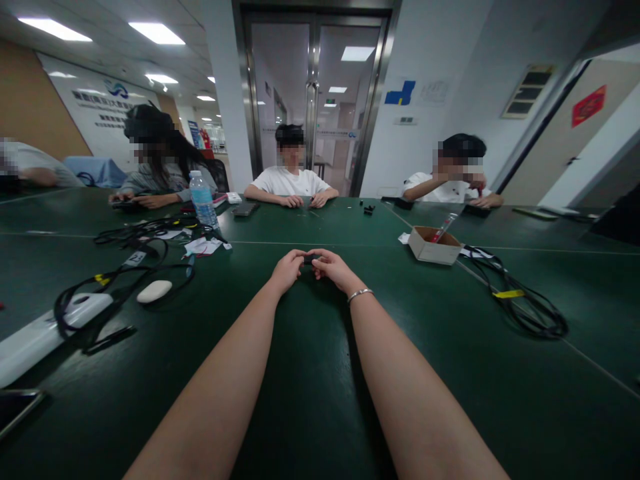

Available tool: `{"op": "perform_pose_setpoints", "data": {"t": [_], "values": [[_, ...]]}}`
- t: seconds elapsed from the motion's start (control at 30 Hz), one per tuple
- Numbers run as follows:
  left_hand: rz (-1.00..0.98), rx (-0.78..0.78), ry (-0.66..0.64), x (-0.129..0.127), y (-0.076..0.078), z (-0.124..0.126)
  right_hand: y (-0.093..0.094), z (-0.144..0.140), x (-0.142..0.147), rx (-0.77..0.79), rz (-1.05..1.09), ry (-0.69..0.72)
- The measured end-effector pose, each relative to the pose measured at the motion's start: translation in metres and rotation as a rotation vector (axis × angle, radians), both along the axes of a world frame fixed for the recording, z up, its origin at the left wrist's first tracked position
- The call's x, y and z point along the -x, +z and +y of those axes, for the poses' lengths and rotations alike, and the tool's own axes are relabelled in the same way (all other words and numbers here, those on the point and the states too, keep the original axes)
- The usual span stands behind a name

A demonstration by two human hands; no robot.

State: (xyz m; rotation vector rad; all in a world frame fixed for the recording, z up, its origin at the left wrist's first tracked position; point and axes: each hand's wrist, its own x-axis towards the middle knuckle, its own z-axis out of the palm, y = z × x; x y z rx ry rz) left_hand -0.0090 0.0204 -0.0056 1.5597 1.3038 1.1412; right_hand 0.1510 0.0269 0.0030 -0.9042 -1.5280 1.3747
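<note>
Both my arms reach forward over the dark green table (310, 347). Between my fingertips is a small black object (311, 259), too small and too covered to name. My left hand (289, 272) pinches its left end, thumb and fingers closed. On the other end, my right hand (334, 268) has its fingers curled round it, with a silver bangle at the wrist. The hands sit close together just above or on the tabletop; I cannot tell whether the object touches it.
Left lie looped black cables (120, 293), a white mouse (155, 291), a white power strip (55, 333) and a water bottle (203, 200). To the right are a cardboard box (434, 248) and a coiled cable (525, 310). Several people sit around the table, one directly opposite.
</note>
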Motion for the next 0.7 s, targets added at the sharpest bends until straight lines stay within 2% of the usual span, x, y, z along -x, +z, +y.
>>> {"op": "perform_pose_setpoints", "data": {"t": [0.5,0.7], "values": [[0.000,-0.054,-0.007,-0.0002,0.0002,-0.0030,-0.0002,-0.0013,0.0011,0.002,-0.003,-0.026],[0.000,-0.120,-0.031,-0.0003,-0.0015,-0.0023,0.0005,-0.0021,-0.0009,-0.011,0.015,-0.001]]}}
